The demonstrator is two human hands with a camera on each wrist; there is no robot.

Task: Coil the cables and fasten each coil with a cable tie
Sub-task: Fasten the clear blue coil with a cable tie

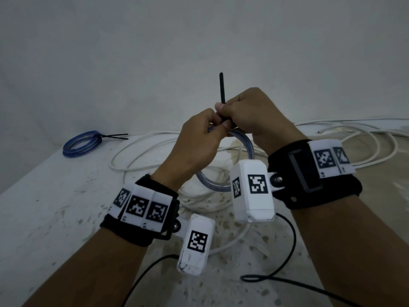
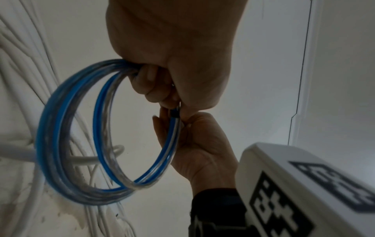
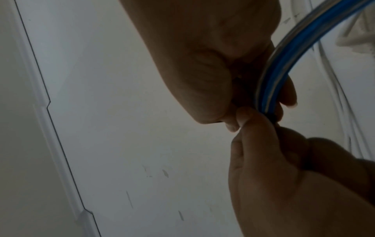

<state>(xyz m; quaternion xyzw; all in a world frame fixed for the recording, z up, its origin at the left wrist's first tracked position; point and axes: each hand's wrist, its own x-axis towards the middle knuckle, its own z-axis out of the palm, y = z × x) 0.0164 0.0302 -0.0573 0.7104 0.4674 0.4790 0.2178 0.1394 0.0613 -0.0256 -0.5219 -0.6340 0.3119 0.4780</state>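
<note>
Both hands meet above the table, a blue-and-clear cable coil [image 1: 249, 147] hanging under them. My left hand [image 1: 218, 129] has its fingers curled round the top of the coil [image 2: 71, 136]. A black cable tie [image 1: 222, 89] is wrapped round the coil, its tail sticking straight up. My right hand [image 1: 223, 111] pinches the tie just above the coil. The tie's head [image 2: 175, 113] sits against the strands between the two hands. In the right wrist view the coil [image 3: 300, 48] runs down into the fingers, where the tie [image 3: 271, 119] is mostly hidden.
A second blue coil [image 1: 81, 144] with black tie tails lies at the far left of the white table [image 1: 44, 207]. Loose white cable [image 1: 155, 151] sprawls across the middle and right. Thin black leads [image 1: 287, 251] from the wrist cameras trail near the front edge. A wall stands close behind.
</note>
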